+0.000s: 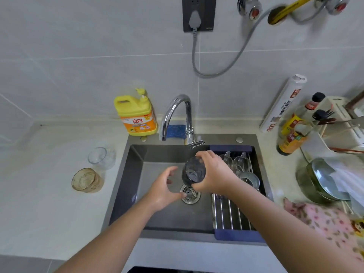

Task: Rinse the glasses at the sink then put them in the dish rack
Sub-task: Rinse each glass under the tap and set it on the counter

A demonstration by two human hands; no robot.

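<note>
Glass tumbler [194, 170]: tilted over sink [177, 217], right grip [214, 172] curled round it; left grip [165, 186] spread beside it, empty. Dish rack [230, 213]: several glasses [241, 163] placed. Desk [49, 203]: clear glass [100, 157] and amber glass [85, 180], apparently unrinsed.

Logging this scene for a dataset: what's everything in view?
sink: one, dark grey, centre
faucet: one, chrome, behind sink
dish rack: one, steel, blue ends, across sink's right side
detergent bottle: one, yellow, left of faucet
dark glass: one, smoky grey, over the sink
clear glass: one, colourless, counter left of sink
amber glass: one, amber, counter, in front of clear glass
racked glasses: at least three, clear, dish rack's far end
left hand: one, bare, beside dark glass, holding nothing
right hand: one, bare, grips dark glass
</note>
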